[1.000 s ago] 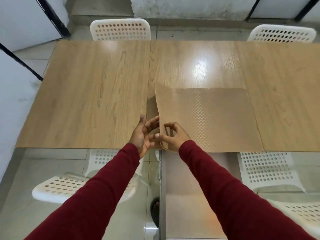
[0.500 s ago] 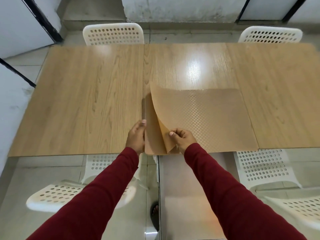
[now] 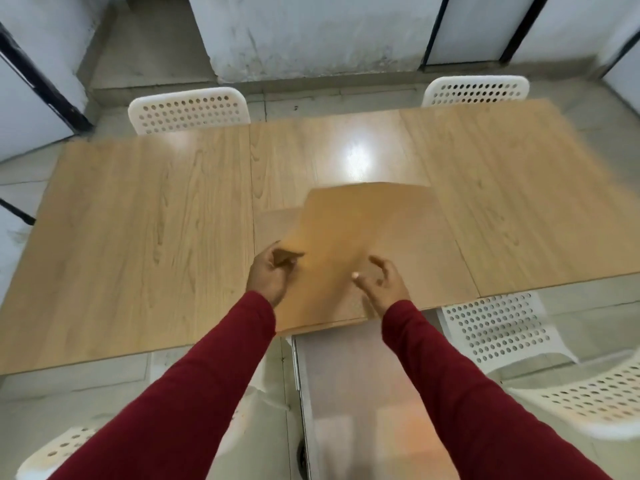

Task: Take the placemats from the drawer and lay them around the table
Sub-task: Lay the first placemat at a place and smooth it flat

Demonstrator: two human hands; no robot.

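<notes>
Tan placemat (image 3: 360, 233) pinched in left grip (image 3: 268, 275), right grip (image 3: 381, 284) released; white chairs (image 3: 188, 110) ring table (image 3: 138, 220).

Left hand (image 3: 268, 277) grips a lifted placemat (image 3: 349, 233); right hand (image 3: 382, 284) hovers spread.

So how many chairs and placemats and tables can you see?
White chairs: 5
Placemats: 2, one lifted placemat and one flat under it; more may hide beneath
Table: 1
Total: 8
</notes>
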